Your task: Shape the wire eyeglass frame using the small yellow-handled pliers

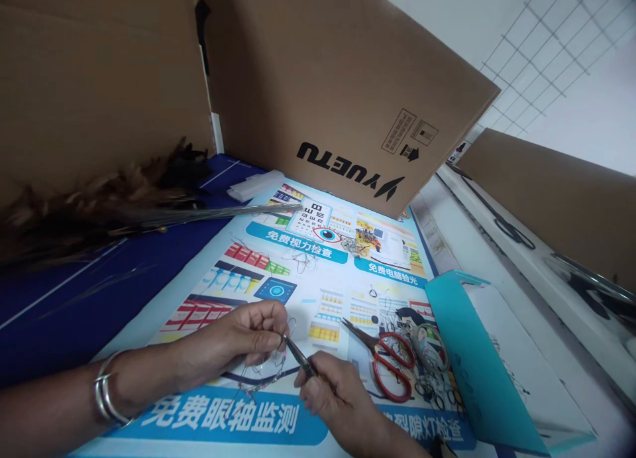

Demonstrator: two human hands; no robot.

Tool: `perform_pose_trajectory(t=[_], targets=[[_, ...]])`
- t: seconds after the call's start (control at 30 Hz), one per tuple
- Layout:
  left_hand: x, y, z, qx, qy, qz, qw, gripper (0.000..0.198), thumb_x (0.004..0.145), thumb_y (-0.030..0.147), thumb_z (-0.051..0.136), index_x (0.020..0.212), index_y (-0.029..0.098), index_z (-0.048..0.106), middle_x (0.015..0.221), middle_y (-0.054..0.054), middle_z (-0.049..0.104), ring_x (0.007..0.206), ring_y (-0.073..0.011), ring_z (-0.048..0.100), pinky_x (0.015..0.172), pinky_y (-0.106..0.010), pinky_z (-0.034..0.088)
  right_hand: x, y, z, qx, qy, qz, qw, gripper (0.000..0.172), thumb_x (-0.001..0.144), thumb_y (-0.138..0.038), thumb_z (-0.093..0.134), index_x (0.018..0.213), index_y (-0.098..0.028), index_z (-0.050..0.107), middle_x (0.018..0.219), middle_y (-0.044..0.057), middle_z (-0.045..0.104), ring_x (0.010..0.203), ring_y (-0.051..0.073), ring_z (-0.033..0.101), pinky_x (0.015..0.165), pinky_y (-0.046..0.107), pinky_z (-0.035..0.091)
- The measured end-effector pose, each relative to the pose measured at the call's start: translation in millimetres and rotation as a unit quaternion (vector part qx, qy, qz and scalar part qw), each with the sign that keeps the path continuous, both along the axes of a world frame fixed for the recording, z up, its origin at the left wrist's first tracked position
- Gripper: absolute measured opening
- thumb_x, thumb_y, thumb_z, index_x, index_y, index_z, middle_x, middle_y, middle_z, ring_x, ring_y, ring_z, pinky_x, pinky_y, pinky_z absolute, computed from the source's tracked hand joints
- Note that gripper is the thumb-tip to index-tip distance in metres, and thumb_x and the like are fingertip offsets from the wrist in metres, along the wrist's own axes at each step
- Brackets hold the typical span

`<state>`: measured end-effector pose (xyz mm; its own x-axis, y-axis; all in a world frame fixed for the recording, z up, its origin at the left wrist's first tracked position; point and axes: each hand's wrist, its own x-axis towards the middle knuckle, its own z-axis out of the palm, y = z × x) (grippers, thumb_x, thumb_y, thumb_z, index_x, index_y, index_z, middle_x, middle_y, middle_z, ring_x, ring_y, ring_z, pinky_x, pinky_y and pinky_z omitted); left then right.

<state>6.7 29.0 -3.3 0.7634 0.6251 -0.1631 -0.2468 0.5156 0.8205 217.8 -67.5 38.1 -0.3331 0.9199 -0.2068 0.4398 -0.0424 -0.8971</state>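
My left hand [258, 335], with silver bangles on its wrist, pinches a thin wire piece at its fingertips. Closed around the handles of slim dark pliers [299, 357], my right hand [330, 388] holds their tip up against the left fingertips. A loose wire strand [261, 385] with small beads or links hangs below the left fingers. To the right of the pliers lie red-handled scissors [392, 365], their blades pointing up and left. Coiled wire and small metal rings [437, 378] are heaped beside the scissors.
A turquoise open box [462, 365] stands at the right. Feathers and long thin stems [213, 213] lie at the left on blue cloth. A translucent case [256, 185] sits behind. More small wire pieces [352, 246] are on the printed sheet. Cardboard panels [338, 67] stand at the back.
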Motion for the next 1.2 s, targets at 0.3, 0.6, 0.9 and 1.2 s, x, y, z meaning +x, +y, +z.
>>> perform_pose_trajectory(t=[0.3,0.6,0.9,1.2], targets=[[-0.2,-0.6,-3.7,0.011,-0.011,-0.014,1.0,0.02,0.079,0.03,0.077,0.078,0.017,0.062,0.055,0.007,0.049,0.046,-0.0067,0.034,0.047,-0.021,0.021,-0.1,-0.4,-2.5,0.033,-0.048,-0.004,0.998,0.05,0.098,-0.06,0.033,0.081,-0.018,0.056,0.071,-0.001,0.049,0.067,0.012,0.045,0.06,0.024,0.033],[-1.1,-0.5,-5.6,0.014,0.002,-0.016,1.0,0.023,0.078,0.032,0.077,0.079,0.017,0.059,0.056,0.006,0.049,0.046,-0.0077,0.032,0.045,-0.021,0.018,3.4,0.2,-4.7,-0.001,-0.021,-0.014,1.0,0.054,0.098,-0.061,0.033,0.085,-0.017,0.062,0.07,0.0,0.053,0.067,0.013,0.05,0.06,0.023,0.037],[-0.2,0.6,-4.5,0.011,-0.003,-0.011,1.0,0.022,0.078,0.031,0.077,0.079,0.017,0.06,0.056,0.007,0.049,0.046,-0.0066,0.032,0.046,-0.021,0.018,4.3,1.1,-9.2,-0.08,0.074,-0.009,0.994,0.061,0.092,-0.07,0.037,0.09,-0.014,0.06,0.076,0.003,0.058,0.063,0.012,0.054,0.058,0.022,0.043],[-1.3,0.4,-2.4,0.007,-0.012,-0.017,1.0,0.019,0.08,0.028,0.076,0.079,0.017,0.061,0.058,0.007,0.051,0.046,-0.0064,0.034,0.046,-0.021,0.018,-0.8,-1.6,1.3,0.025,-0.053,0.005,0.998,0.047,0.098,-0.059,0.034,0.082,-0.018,0.053,0.073,0.0,0.05,0.068,0.013,0.046,0.061,0.024,0.034]])
